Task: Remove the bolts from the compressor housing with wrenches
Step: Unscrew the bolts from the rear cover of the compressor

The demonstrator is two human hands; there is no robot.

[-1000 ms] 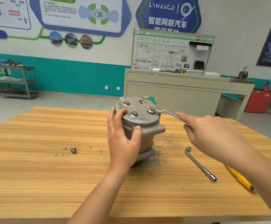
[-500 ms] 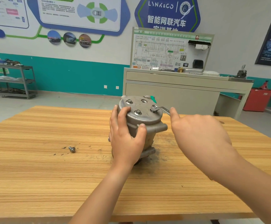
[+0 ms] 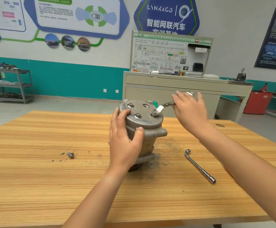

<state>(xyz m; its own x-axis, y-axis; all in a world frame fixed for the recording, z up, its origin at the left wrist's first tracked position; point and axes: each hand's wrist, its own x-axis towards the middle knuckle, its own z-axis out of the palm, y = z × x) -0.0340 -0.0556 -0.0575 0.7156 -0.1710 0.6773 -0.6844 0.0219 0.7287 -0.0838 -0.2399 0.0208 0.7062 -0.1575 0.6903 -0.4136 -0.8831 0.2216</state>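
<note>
Two grips: the left grip (image 3: pixel 125 142) clasps the compressor housing (image 3: pixel 144 127). The right grip (image 3: pixel 190 111), fingers straight, presses the wrench (image 3: pixel 165 105) on a bolt (image 3: pixel 154 112).

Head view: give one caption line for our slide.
Left hand steadies the compressor housing on the wooden table while the right hand presses a wrench on a top bolt.

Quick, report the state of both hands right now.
Left hand: grips the compressor housing.
Right hand: open, fingers straight, pressing the wrench.
</note>
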